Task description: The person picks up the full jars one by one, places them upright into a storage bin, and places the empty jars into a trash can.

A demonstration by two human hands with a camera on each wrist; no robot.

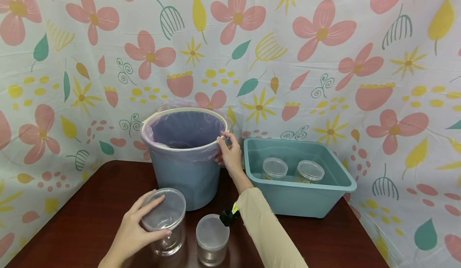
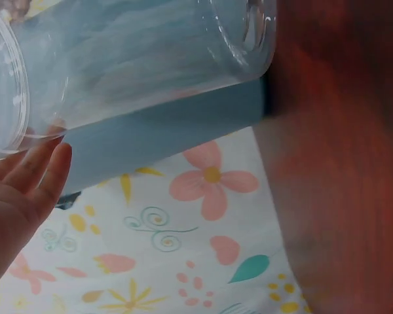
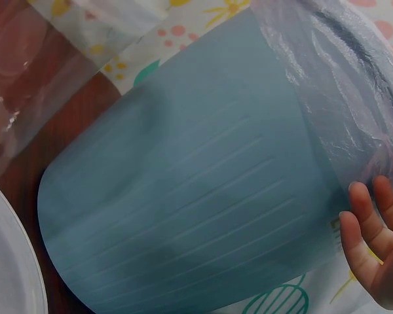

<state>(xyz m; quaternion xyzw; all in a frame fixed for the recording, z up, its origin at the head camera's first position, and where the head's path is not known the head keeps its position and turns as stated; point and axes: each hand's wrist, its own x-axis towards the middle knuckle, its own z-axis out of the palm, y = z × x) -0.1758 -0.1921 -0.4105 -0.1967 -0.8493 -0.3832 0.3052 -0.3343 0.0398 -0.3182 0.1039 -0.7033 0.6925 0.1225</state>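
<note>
My left hand (image 1: 135, 228) grips a large clear plastic jar (image 1: 173, 236) near its lidded top, with the thumb on the near side and fingers across the lid's edge. Whether the jar's base touches the table cannot be told. At the right side of a blue trash can (image 1: 183, 176), my right hand (image 1: 232, 154) pinches the white rim (image 1: 187, 149) where a thin translucent bag folds over it. The right wrist view shows several curled fingers (image 3: 363, 252) below the rim, against the bag (image 3: 340, 98). Between my arms stands a smaller lidded jar (image 1: 212, 236).
To the right, a teal plastic basin (image 1: 299, 198) holds two clear lidded jars, a left one (image 1: 275, 168) and a right one (image 1: 310, 171). Everything stands on a dark red-brown table (image 1: 83, 220). Behind it hangs a flower-patterned cloth (image 1: 223, 75).
</note>
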